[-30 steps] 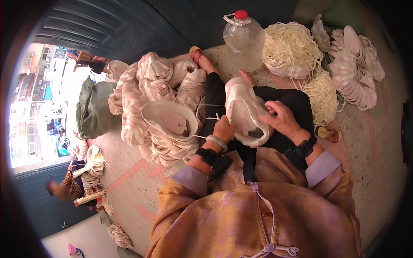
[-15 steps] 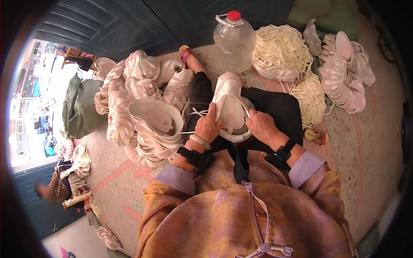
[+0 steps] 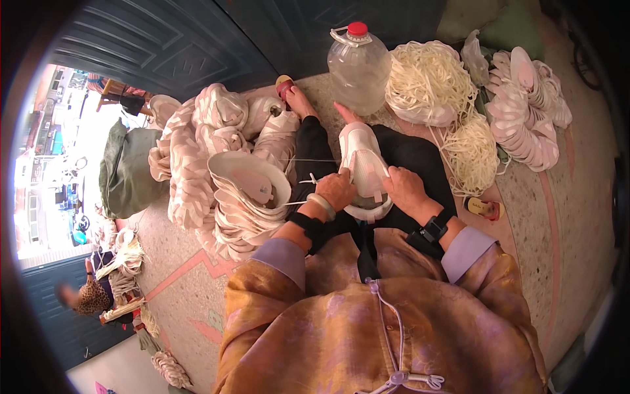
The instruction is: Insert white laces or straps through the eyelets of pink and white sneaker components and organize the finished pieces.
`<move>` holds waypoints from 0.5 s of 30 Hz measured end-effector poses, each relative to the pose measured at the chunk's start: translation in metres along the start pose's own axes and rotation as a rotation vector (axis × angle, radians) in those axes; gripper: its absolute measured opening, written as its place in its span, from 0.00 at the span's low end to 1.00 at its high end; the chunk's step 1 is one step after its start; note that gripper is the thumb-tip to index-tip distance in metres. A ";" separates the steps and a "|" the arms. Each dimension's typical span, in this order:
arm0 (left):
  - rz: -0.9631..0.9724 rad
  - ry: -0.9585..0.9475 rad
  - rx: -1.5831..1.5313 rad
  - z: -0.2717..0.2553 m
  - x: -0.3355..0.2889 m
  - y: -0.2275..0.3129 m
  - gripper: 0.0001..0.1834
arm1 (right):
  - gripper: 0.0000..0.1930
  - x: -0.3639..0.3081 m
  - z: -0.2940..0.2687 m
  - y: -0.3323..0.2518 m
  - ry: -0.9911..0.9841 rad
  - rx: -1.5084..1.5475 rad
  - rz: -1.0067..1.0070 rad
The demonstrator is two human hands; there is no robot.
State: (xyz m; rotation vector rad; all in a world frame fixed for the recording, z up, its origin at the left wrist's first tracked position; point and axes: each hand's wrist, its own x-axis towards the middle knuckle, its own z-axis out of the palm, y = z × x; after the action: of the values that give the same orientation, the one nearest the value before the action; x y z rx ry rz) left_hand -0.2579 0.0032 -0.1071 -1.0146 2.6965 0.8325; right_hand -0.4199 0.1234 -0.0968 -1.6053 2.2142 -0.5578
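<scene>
Gripping a white shoe upper (image 3: 367,164) from both sides, the person holds it over the lap between black-trousered legs, toe pointing away and heel opening toward the body. The left hand (image 3: 336,190) has its fingers bent and closed on the upper's left edge, with white cord ends (image 3: 308,178) sticking out beside it. The right hand (image 3: 405,190) pinches the opposite edge between thumb and fingers. A thin thread (image 3: 318,160) stretches from the upper across to the left.

Just left of the lap lies a stack of pale shoe uppers (image 3: 252,213). Inside its top one, a pinkish insole (image 3: 249,186) carries a small dark printed mark near the heel, too tiny to make out. More bundled uppers (image 3: 220,108) are heaped behind it, next to a dark green sack (image 3: 131,167).

On the right, a sandal (image 3: 485,209) with a red strap shows dark marking on its yellow footbed, also too small to make out. Ahead stands a big clear bottle (image 3: 357,75) with a red cap (image 3: 357,29). Beside it sit two tangled heaps of cream laces (image 3: 433,82), and further right a fan of pale shoe parts (image 3: 525,111). A black watch-like band (image 3: 434,230) circles the right wrist. Far left, a co-worker (image 3: 93,295) in a leopard-print top sits near bundled strips.
</scene>
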 end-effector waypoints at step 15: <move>0.041 -0.145 0.071 -0.019 -0.008 0.010 0.22 | 0.07 -0.005 -0.005 -0.001 0.095 0.022 -0.331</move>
State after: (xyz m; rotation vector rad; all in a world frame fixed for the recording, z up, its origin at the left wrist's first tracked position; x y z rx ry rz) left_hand -0.2572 0.0038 -0.0845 -0.8526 2.6122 0.7784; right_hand -0.4203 0.1285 -0.0919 -1.9871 2.0069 -0.7585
